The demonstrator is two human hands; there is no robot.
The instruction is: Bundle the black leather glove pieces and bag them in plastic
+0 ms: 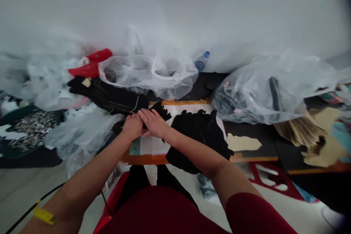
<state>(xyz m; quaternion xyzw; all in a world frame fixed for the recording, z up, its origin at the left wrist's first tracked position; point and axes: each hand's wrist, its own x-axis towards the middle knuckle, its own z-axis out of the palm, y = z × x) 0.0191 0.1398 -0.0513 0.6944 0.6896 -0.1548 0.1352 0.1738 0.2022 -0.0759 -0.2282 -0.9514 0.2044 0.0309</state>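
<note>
My left hand (pixel 132 125) and my right hand (pixel 153 121) lie side by side on a low work board (pixel 148 159) with an orange rim. Both rest on small black cut pieces (pixel 161 111) at the board's far left. The right hand's fingers lie stretched out flat over the pieces and partly over the left hand. The left hand's fingers are curled and mostly hidden under the right. A pile of black cut pieces (pixel 199 131) lies just to the right of my hands.
A long black bundle (pixel 109 97) lies behind my hands, with clear plastic bags (pixel 149 71) and a red bag (pixel 91 64) further back. A water bottle (pixel 202 60) stands by the wall. A large bag of dark parts (pixel 263 93) and tan cut-outs (pixel 244 142) are on the right.
</note>
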